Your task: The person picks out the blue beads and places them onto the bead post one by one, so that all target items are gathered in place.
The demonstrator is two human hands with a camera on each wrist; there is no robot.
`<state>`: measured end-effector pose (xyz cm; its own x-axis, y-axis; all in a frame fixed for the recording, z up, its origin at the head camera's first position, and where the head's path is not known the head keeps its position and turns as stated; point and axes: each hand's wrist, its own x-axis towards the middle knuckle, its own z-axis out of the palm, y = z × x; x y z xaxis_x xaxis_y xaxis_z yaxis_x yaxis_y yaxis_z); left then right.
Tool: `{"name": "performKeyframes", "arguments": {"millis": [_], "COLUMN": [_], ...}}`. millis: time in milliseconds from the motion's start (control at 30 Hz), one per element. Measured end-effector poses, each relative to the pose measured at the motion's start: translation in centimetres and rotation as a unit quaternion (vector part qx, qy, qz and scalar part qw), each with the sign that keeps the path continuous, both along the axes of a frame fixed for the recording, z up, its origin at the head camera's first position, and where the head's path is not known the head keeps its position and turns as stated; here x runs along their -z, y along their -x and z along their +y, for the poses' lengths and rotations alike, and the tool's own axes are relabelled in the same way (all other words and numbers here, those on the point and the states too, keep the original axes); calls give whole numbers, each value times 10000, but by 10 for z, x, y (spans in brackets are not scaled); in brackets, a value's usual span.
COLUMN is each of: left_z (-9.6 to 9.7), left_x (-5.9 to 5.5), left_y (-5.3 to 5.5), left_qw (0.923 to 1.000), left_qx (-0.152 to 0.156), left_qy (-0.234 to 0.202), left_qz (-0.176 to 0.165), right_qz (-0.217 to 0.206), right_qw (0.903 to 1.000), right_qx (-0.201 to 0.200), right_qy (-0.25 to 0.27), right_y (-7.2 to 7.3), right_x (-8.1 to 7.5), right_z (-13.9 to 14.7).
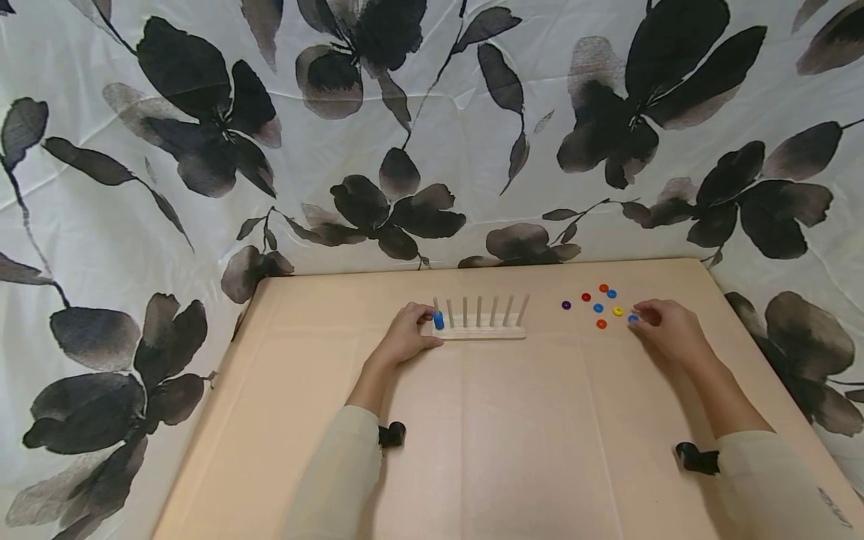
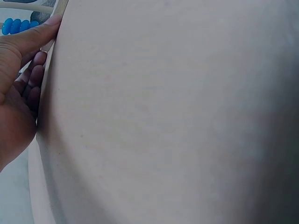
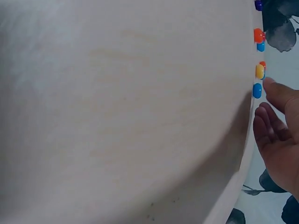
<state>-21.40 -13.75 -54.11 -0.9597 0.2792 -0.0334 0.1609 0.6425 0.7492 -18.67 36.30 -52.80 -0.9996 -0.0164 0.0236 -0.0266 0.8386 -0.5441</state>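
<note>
cloth with dark flowers hangs left of the table and behind it. the left hand grips the left end of the rack, thumb at the front edge, likely so the light wood stays put. seven pegs stand in a row on it; the leftmost carries a stack of blue beads, four in the left wrist view, which the peg keeps in line. right of the rack, well apart, loose beads lie scattered: one purple, three red, two blue, one yellow. they seem put there to suit the right hand's reach. a third loose blue bead is nearest the right hand, whose thumb and fingers are parted, apparently so as to fit round something that small; they look to hold nothing, though whether they touch it i cannot tell. no brand or label shows; a dark mark on the right sleeve may be writing, too small to read.
</note>
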Motion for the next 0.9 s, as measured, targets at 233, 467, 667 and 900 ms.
{"name": "performKeyframes", "arguments": {"millis": [233,467,667,900], "left_z": [0,0,0,-1], "left_x": [1,2,2,2], "left_y": [-1,-2,-2,-2], "left_qw": [10000,9999,9999,9999], "left_qx": [-7,11,-15,-4], "left_qy": [3,-11,-41,5], "left_qz": [92,121,133,123], "right_qz": [3,24,-7,250], "right_qw": [9999,9997,9999,9994], "right_qx": [45,109,134,184], "right_qy": [-158,-209,-104,123], "right_y": [3,4,0,-7], "right_x": [8,10,5,-9], "right_z": [3,1,-2,-14]}}
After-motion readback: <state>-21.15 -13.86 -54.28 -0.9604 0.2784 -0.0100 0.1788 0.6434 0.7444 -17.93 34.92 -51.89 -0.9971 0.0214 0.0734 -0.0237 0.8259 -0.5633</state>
